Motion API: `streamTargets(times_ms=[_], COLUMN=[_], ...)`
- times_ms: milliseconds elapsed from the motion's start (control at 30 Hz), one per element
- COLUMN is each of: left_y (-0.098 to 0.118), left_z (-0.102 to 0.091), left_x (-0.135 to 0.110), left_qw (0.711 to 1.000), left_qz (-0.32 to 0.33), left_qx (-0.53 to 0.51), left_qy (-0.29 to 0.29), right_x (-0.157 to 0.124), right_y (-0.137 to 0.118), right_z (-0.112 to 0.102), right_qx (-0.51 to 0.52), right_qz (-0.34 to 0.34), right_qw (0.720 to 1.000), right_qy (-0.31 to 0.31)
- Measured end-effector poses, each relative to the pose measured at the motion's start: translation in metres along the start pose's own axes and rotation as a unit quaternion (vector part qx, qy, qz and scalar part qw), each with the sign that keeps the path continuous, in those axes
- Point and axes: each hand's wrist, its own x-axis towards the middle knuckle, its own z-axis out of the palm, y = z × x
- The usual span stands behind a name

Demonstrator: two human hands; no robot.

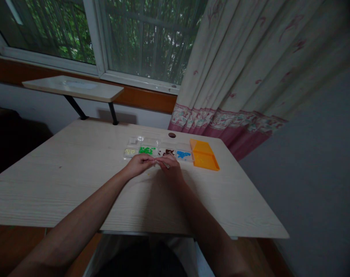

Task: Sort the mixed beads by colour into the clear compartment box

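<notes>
A small pale item (155, 162), too tiny to identify, sits just nearer than the clear box row (148, 141), seemingly pinched between left hand (141, 164) and right hand (171, 167). Loose fingertips could drop it; a knuckle bumping the row could scatter its yellowish pieces (130, 151), green pieces (147, 150), brown pieces (169, 152) and blue pieces (183, 154). Right of the row lies an open orange case (205, 161).

Pale table (85, 169), clear boxes (149, 141), orange box (206, 154)

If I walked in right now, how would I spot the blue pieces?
On the pale table below the window, a row of clear compartments ends beside the orange case. The blue pieces lie in its rightmost compartment, just beyond the right hand. Neighbouring pieces are brown, green and pale yellow instead.
</notes>
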Motion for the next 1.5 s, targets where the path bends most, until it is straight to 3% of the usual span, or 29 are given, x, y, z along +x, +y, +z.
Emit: streamTargets(times_ms=[467, 700, 833, 1033, 1300, 1400, 1500], left_y=[-0.005, -0.005, -0.006, -0.011, -0.022, -0.019, -0.010], left_z=[-0.001, -0.014, -0.039, -0.060, -0.066, -0.064, -0.056], left_x=[-0.001, 0.003, 0.004, 0.000, 0.000, 0.000, 0.001], left_qw=[0.999, 0.993, 0.962, 0.909, 0.887, 0.897, 0.928], left_qz=[-0.021, 0.001, 0.037, -0.012, -0.065, -0.044, 0.021], left_qx=[0.011, 0.066, 0.196, 0.309, 0.339, 0.329, 0.302], left_qy=[0.022, 0.098, 0.188, 0.281, 0.306, 0.291, 0.216], right_x=[0.001, 0.001, 0.002, 0.001, 0.003, 0.004, 0.006], right_y=[-0.001, 0.001, 0.010, 0.018, 0.019, 0.015, 0.011], right_z=[0.003, -0.001, -0.005, -0.011, -0.012, -0.022, -0.041], right_qx=[0.006, 0.015, -0.001, -0.013, -0.021, -0.022, -0.046], right_qz=[-0.040, 0.000, 0.036, 0.052, 0.083, 0.118, 0.176], right_qw=[0.999, 1.000, 0.999, 0.998, 0.995, 0.991, 0.983], right_qy=[-0.017, 0.009, 0.030, 0.035, 0.041, 0.051, 0.018])
